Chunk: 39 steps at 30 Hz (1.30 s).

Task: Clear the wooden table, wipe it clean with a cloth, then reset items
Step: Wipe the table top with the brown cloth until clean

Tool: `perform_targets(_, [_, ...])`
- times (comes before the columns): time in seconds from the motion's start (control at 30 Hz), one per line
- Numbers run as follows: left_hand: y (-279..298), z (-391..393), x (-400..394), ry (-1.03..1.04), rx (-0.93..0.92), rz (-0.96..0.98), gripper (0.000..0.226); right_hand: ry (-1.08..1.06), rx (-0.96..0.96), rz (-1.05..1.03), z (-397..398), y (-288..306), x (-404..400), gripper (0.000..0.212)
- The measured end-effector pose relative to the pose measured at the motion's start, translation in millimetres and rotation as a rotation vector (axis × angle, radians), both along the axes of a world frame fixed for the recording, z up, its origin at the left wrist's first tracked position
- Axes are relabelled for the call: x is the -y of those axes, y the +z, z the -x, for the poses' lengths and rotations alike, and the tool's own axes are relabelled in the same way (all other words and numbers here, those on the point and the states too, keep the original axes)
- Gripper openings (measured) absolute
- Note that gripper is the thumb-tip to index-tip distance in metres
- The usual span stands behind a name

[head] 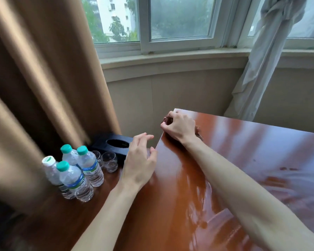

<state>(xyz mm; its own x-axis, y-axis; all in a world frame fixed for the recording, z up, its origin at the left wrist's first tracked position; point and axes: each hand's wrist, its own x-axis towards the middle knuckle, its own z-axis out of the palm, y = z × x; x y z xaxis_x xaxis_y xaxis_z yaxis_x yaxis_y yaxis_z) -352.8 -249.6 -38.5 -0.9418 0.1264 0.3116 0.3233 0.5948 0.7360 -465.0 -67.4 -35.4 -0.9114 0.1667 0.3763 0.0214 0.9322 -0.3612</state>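
Observation:
The glossy reddish wooden table (243, 156) fills the right half of the view, its top bare and streaked with wet patches. At the table's far left corner my right hand (179, 128) grips a dark brown cloth (168, 120), which is mostly hidden under the fingers and palm. My left hand (140, 160) is at the table's left edge with fingers loosely spread and holds nothing; its thumb is near the edge. Several water bottles (76, 175), two small glasses (109, 161) and a dark tissue box (114, 144) stand together on a lower wooden surface left of the table.
A heavy tan curtain (43, 78) hangs at the left, just behind the bottles. A window (179, 20) with a sill runs along the back wall, and a knotted white sheer curtain (266, 60) hangs at the right, close to the table's far edge.

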Motion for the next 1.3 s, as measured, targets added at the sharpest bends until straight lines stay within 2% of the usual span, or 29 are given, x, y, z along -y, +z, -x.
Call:
perform_targets(0.1, [3,-46,31,0.007,0.013,0.061,0.037,0.124,0.022,-0.029,-78,-5,41,0.032])
perform_targets(0.27, [-10,-128,71,0.054,0.031,0.02,0.033,0.232,-0.031,-0.01,-232,-5,94,0.032])
perform_targets(0.37, [-19,-177,87,0.079,0.053,-0.041,0.034,0.357,-0.084,0.001,-332,-2,117,0.036])
perform_targets(0.43, [-24,-199,89,0.059,0.083,-0.069,0.04,0.453,-0.048,0.026,-379,2,118,0.03])
perform_targets(0.53, [-33,-212,87,0.031,0.067,-0.022,0.047,0.39,0.039,0.043,-365,12,100,0.026])
perform_targets(0.63, [-43,-212,85,0.027,-0.035,0.199,0.044,0.04,-0.006,0.022,-304,20,89,0.032])
perform_targets(0.7, [-43,-212,84,0.019,-0.054,0.236,0.046,-0.065,-0.028,-0.036,-293,10,105,0.033])
perform_targets(0.8, [-37,-215,93,-0.05,0.011,0.093,0.055,0.145,-0.103,-0.04,-334,-8,132,0.038])
perform_targets(0.83, [-37,-217,99,-0.103,0.029,0.071,0.056,0.215,-0.066,-0.007,-341,-7,130,0.038])
perform_targets(0.9, [-34,-212,111,-0.185,0.014,0.156,0.052,0.283,-0.003,0.042,-321,2,119,0.037])
perform_targets(0.93, [-32,-208,116,-0.189,0.015,0.198,0.051,0.292,-0.001,0.015,-301,7,117,0.035])
perform_targets(1.07, [-19,-201,138,-0.09,0.012,0.205,0.049,0.014,-0.042,0.026,-252,12,141,0.03])
perform_targets(1.1, [-17,-198,144,-0.047,-0.001,0.172,0.047,0.036,-0.05,0.014,-263,10,154,0.03])
perform_targets(1.23, [-20,-187,149,0.018,0.016,0.071,0.043,0.364,-0.045,0.071,-338,2,158,0.032])
perform_targets(1.3, [-25,-188,145,0.022,0.052,-0.009,0.042,0.327,0.005,0.036,-322,9,137,0.028])
